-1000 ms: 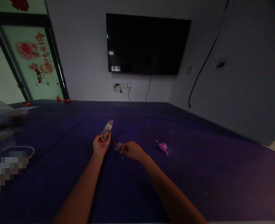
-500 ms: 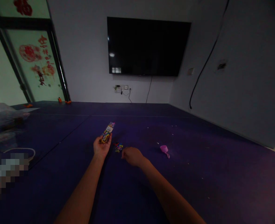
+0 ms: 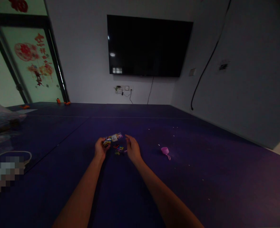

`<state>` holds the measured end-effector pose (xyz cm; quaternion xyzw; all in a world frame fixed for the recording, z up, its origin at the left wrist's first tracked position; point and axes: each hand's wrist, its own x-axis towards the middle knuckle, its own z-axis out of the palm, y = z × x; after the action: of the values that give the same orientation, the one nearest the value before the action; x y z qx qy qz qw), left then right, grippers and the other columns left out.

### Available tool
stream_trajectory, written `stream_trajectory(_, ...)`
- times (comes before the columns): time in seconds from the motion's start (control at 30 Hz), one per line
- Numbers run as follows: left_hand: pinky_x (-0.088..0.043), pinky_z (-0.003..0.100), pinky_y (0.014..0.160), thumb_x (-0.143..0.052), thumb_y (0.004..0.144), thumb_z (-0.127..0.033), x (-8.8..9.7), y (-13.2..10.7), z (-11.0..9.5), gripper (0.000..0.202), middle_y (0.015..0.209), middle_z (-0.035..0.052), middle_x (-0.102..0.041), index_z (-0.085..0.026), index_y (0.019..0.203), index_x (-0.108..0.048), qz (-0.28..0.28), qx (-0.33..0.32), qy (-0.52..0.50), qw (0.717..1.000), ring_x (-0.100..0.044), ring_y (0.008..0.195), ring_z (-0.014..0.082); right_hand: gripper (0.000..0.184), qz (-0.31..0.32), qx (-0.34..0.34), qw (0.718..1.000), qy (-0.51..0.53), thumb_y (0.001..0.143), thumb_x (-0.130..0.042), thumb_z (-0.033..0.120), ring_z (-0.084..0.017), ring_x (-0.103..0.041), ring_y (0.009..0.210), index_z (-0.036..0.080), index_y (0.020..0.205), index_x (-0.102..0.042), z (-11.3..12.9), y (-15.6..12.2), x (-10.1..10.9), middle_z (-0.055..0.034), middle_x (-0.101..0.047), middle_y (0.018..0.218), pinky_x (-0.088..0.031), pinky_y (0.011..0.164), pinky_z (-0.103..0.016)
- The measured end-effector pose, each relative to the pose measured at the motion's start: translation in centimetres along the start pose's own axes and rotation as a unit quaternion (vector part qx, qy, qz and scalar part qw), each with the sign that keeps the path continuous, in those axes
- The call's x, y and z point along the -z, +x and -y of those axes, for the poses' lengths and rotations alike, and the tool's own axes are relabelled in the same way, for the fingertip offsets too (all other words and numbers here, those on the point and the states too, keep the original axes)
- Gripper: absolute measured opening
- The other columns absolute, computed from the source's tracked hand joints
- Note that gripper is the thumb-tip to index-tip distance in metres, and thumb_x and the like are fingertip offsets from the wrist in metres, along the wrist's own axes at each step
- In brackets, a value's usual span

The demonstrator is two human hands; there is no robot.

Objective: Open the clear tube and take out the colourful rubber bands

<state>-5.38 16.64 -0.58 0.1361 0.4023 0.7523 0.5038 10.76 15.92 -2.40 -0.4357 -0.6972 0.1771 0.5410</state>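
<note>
My left hand (image 3: 100, 149) is closed around the lower end of a clear plastic packet (image 3: 114, 137) with a white label. Small colourful clip-like pieces show through its wall, and its far end points right. My right hand (image 3: 133, 149) hovers just right of that end, with thumb and fingers apart and nothing visible between them. Below the packet, between both hands, a small pile of coloured clip-like pieces (image 3: 118, 148) lies on the floor, in red, yellow, blue and pink. Their exact kind is too small to make out.
A pink scoop (image 3: 165, 150) with a looped handle lies on the purple floor (image 3: 120, 196) to the right. Plastic bags (image 3: 2, 118) and a pale cord (image 3: 16, 152) are at left. A television (image 3: 149, 46) hangs on the far wall; small white scraps dot the floor.
The packet has tipped from pointing up to lying more level, its far end toward the right. My right hand has risen from beside the pile to the packet's end, and its fingers have opened.
</note>
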Motion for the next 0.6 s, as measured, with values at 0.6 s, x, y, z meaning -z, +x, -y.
stream_trajectory(0.6,-0.026,0.016,0.029,-0.059,0.055,-0.028,0.7,0.8,-0.1,0.016,0.047,-0.0047,-0.050,-0.015,0.061,-0.052,0.005,-0.041,0.172,0.984,-0.040,0.030,0.0063,0.062,0.259,-0.082,0.962,-0.023,0.059,-0.062,0.002,-0.027,-0.013,0.140,0.024,0.117,-0.060,-2.5,2.8,-3.1,-0.0062,-0.023,0.150,-0.016,0.112,-0.043)
